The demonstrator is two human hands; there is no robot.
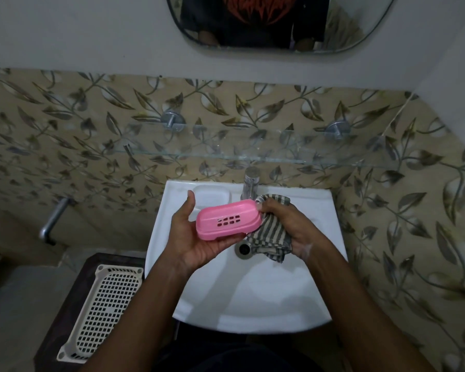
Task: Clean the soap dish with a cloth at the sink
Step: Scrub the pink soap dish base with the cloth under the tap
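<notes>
Gripped in the left hand [196, 234], the soap dish [228, 223] should be steadied over the sink [253, 299] while the cloth [269, 237], bunched in the right hand [287, 224], is rubbed around its end.

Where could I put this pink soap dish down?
Free: the moulded recess left of the tap, the glass shelf, the near sink basin. Crowded: over the drain, under the cloth.

Dim bathroom. Wall [65, 36] plain white up top w/ mirror [279, 22]; leaf-pattern tiles [51, 130] below. Glass shelf [253, 154] on 2 chrome brackets. Chrome tap [53, 220] low on left wall. Cream perforated tray [105, 310] on dark stand [73, 291] bottom left.
</notes>
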